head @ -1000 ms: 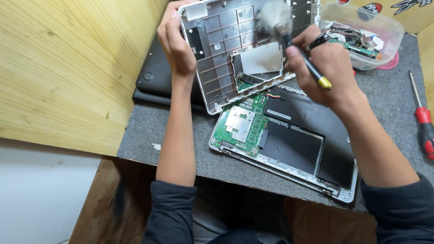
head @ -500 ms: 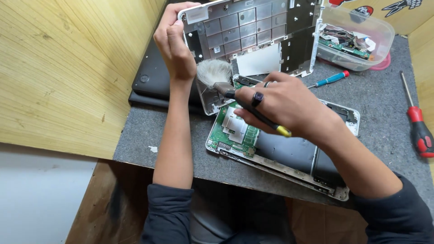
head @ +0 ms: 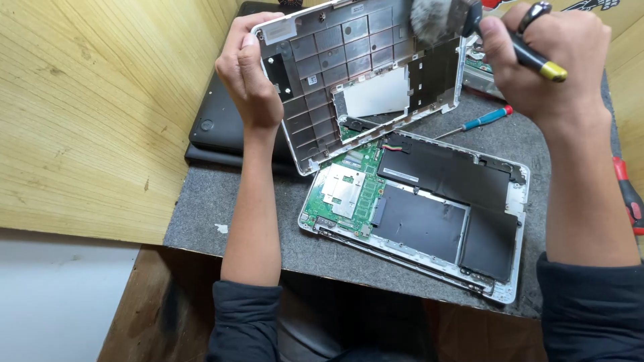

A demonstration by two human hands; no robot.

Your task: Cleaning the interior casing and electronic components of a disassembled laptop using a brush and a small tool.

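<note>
My left hand [head: 245, 74] grips the left edge of a silver laptop cover panel [head: 349, 60], which stands tilted up with its inner side facing me. My right hand [head: 547, 57] holds a black-handled brush [head: 530, 57] with a yellow end; its grey bristles [head: 433, 20] rest against the panel's upper right part. Below the panel lies the opened laptop base [head: 429, 214], with a green circuit board [head: 345, 191] on the left and black battery cells [head: 436, 201] on the right.
A black closed laptop [head: 215, 131] lies at the left under the panel. A blue-handled screwdriver [head: 479, 122] rests behind the base, and a red-handled tool [head: 627, 194] lies at the right edge. Wooden walls border the grey mat [head: 201, 214] on the left.
My right hand has carried the brush from the panel's lower left, over the circuit board, up to its upper right. The left hand keeps hold of the panel.
</note>
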